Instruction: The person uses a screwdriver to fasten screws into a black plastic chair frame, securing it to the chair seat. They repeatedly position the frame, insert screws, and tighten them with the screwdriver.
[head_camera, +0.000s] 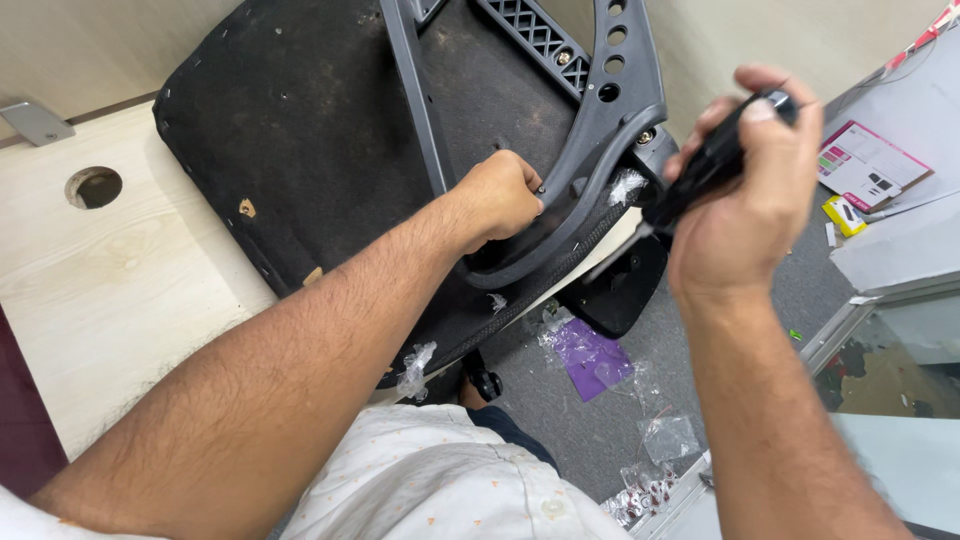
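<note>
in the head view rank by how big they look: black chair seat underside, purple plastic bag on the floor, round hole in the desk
1. Black fabric chair seat underside
2. Purple plastic bag
3. Round desk hole

The bag and the hole lie at different distances, so that order is unsure.

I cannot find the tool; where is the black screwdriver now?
In the head view, the black screwdriver is at upper right, gripped in the right hand, beside the grey chair armrest.

- The left hand (497, 197) grips the curved grey plastic chair frame (600, 150).
- The frame lies against the upturned black fabric seat underside (320, 130), which rests on the pale wooden tabletop (110, 290).
- The right hand (750, 190) is closed around a black-handled screwdriver (700, 175), its tip near the frame.
</note>
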